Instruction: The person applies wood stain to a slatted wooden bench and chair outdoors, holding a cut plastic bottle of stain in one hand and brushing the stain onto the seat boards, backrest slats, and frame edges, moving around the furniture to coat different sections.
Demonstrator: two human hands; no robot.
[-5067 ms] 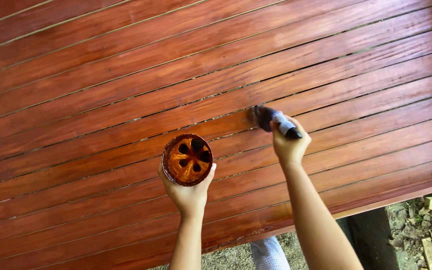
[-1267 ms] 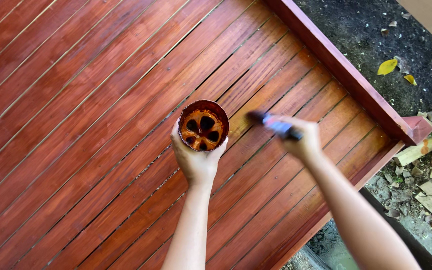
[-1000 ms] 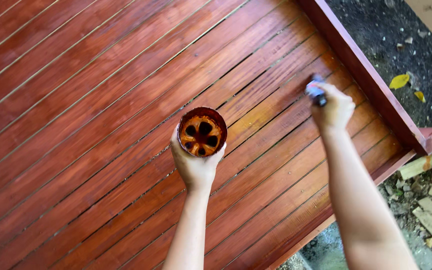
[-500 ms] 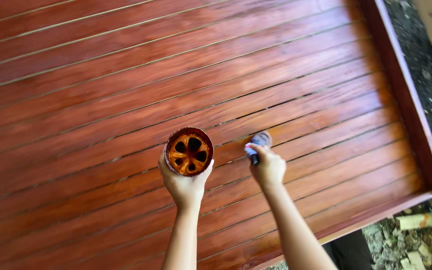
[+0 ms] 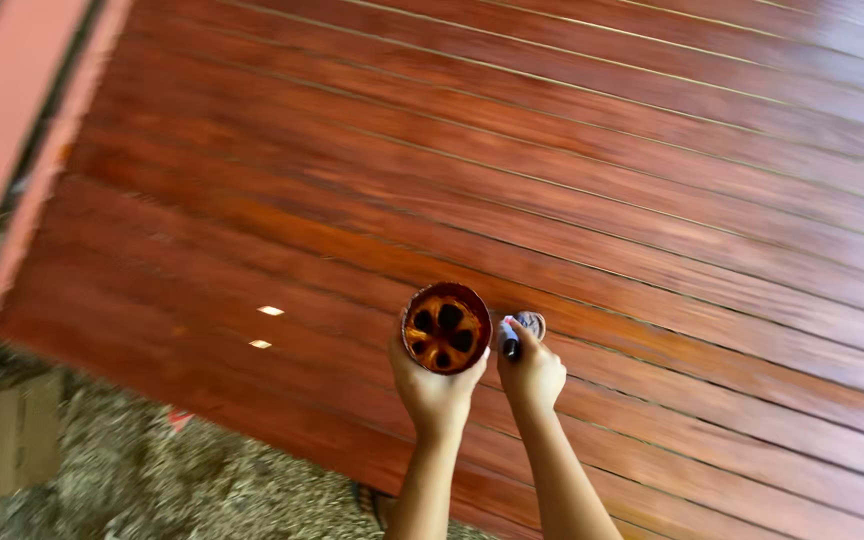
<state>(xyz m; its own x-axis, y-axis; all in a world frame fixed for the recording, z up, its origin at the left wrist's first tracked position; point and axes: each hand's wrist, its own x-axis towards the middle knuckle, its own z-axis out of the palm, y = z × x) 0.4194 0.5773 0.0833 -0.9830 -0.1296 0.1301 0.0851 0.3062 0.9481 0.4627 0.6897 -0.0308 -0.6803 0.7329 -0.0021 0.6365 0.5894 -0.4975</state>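
From the head view I saw my left hand wrapped around a stain-coated cup, my right hand clenched on a brush just beside it, over red-brown slats; gravel lay below.

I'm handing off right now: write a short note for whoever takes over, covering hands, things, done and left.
Left hand holds a round cup of brown stain, upright, over the deck.
Right hand grips a brush right beside the cup's rim, off the wood.
Deck boards look reddish-brown and glossy across the view; no bare boards show in view.
Left: cannot tell which boards lack stain; check beyond the frame and the pale edge beam.
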